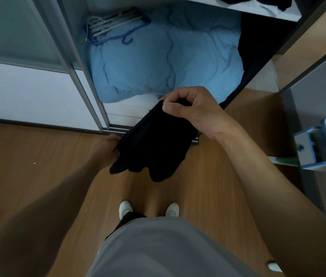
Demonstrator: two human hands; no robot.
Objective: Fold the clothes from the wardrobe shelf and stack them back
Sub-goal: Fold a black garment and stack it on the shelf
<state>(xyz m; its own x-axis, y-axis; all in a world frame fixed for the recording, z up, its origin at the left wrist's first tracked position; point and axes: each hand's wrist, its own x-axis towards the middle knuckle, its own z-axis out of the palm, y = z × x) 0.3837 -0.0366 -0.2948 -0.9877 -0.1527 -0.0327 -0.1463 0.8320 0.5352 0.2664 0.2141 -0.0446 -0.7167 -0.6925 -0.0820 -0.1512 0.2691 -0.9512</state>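
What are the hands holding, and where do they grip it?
A black garment: the right hand pinches its top edge, the left hand grips a side edge.

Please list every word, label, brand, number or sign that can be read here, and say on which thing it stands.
No text can be read anywhere.
The garment, held by the left hand and the right hand: plain black, no label visible.
The bedding, hangers and shoes: no lettering visible.
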